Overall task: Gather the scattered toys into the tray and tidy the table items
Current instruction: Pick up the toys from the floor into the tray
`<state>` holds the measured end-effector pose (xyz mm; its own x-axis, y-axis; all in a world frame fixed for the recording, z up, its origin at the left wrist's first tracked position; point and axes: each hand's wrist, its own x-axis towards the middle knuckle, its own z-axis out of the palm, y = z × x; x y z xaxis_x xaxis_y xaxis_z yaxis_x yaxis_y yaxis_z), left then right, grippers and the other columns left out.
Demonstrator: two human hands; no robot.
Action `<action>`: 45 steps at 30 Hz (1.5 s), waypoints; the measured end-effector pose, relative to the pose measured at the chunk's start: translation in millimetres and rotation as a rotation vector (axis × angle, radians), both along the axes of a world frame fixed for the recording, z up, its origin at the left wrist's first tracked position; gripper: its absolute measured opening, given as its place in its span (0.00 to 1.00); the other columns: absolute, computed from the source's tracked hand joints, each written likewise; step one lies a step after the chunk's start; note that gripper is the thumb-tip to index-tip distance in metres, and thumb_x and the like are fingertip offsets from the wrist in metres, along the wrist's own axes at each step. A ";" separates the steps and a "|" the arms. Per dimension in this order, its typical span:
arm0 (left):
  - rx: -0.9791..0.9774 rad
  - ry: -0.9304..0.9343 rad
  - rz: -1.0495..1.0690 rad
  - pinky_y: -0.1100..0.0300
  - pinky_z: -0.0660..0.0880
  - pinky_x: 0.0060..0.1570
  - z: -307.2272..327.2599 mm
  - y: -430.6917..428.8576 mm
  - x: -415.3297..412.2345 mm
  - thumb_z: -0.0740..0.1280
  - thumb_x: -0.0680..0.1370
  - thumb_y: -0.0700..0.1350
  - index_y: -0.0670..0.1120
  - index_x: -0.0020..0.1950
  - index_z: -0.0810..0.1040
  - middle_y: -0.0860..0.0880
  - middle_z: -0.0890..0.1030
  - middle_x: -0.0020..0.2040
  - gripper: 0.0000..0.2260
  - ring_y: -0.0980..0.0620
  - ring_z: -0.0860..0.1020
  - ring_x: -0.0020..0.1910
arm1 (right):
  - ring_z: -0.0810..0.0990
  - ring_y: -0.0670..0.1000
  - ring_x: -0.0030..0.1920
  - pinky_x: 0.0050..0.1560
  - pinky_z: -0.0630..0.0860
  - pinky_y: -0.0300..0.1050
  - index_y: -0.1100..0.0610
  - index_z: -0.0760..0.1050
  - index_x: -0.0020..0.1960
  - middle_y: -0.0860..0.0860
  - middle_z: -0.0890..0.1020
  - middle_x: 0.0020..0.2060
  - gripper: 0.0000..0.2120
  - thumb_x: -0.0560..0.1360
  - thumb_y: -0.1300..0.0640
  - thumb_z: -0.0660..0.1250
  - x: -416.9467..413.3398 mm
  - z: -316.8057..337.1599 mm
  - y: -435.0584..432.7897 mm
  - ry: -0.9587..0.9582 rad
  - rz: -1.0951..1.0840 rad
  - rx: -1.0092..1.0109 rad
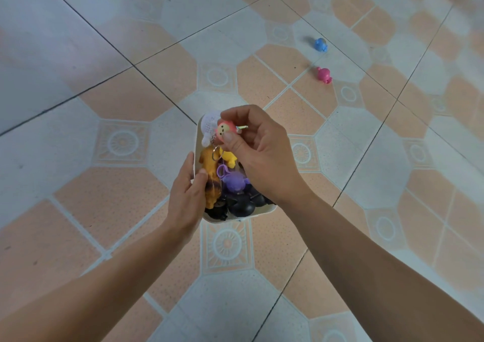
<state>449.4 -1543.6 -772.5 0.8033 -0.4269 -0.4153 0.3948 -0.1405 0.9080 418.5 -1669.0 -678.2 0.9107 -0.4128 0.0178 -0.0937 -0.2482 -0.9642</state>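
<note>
The right hand [264, 156] is held above the far end of the tray, thumb and forefinger closed in a pinch on a small round pink keychain toy [224, 132]. The toy's painted face is turned toward the camera. A thin metal ring [215, 148] hangs from its underside, and a small greenish tag sticks out toward the palm. The other fingers of this hand are curled loosely behind the toy.

The left hand [187, 195] grips the white tray [241, 215] by its left wall. The fingers are wrapped along the outside and the thumb is laid over the rim, touching the toy nearest that edge. The tray is carried in the air above the floor (nothing else supports it).

Tray contents, far end to near end:
- a white toy [209, 124], partly hidden by the keychain toy;
- a yellow toy [209, 163] along the left wall, darker at its near end;
- a purple toy [234, 182] with a purple loop, near the middle;
- several black toys [241, 205] packed at the near end.

The floor [104, 53] is laid with white and orange patterned tiles. Two toys lie on it, well apart from the tray, up and to the right: a blue toy [320, 44] farther off and a magenta toy [323, 74] nearer, close to each other but not touching.
</note>
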 end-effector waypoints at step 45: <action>0.064 -0.067 -0.008 0.50 0.71 0.65 67.5 -139.4 112.3 0.55 0.81 0.44 0.53 0.75 0.64 0.46 0.73 0.69 0.21 0.48 0.73 0.65 | 0.77 0.49 0.39 0.42 0.71 0.38 0.61 0.80 0.48 0.52 0.83 0.41 0.06 0.74 0.63 0.65 74.9 94.4 -209.6 0.381 0.239 -0.823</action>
<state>561.8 -1683.1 -705.0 0.8271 -0.4076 -0.3870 0.3319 -0.2015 0.9216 493.3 -1878.6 -583.8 0.9742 -0.2039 -0.0963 -0.2254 -0.8921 -0.3917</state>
